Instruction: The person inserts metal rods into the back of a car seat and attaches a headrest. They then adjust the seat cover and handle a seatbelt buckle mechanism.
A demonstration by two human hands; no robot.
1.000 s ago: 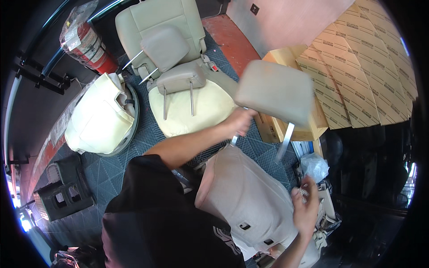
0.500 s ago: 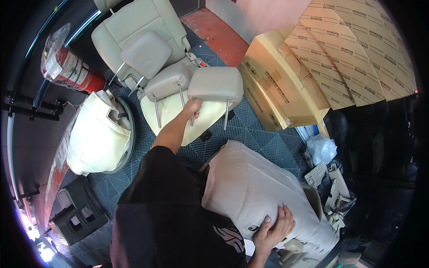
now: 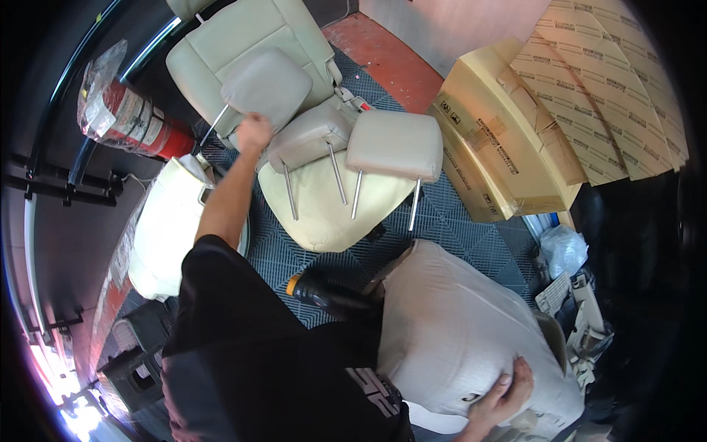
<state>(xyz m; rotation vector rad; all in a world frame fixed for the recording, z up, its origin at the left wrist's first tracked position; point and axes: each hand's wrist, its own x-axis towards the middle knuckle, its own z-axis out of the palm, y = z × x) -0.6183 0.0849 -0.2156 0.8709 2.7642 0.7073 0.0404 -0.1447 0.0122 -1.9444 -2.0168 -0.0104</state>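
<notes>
Tan cardboard boxes (image 3: 508,155), plastic-wrapped red extinguisher (image 3: 125,121)

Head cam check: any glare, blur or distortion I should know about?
Head view: blown-out glare at the lower-left rim; strong fisheye bending, black corners; left hand by the headrests slightly soft; right hand on the seat back sharp; right side deep in shadow.

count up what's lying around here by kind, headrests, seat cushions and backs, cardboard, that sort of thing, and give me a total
Beige headrests with metal posts: 3
Beige seat parts (backs and cushions): 4
Red extinguisher wrapped in plastic: 1
Cardboard stacks: 2
Total: 10

The left hand is at the headrests; the right hand rests on the nearest seat back.
</notes>
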